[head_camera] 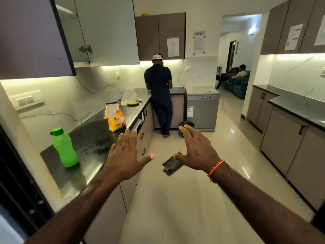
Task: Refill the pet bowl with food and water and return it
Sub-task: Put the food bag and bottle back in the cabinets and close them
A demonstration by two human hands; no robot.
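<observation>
Bare, both hands are stretched forward with straight, spread fingers, well apart and holding nothing. The left hand [124,155] hovers over the edge of the dark counter [88,138]; the right hand [195,150], with an orange thread [215,169] at its wrist, hangs above the floor. Its thumb covers part of a dark, mesh-like thing [171,164] on the tiles at 6 o'clock of the thumb; what it is I cannot tell. No bowl can be made out with certainty. At 9 o'clock of the left hand stands a green bottle [64,147], capped and upright on the counter. At 11 o'clock a yellow food bag [115,117] stands further back. Beyond, at 12 o'clock, a person [159,95] in dark clothes faces away at the far counter, hands hidden by the body.
</observation>
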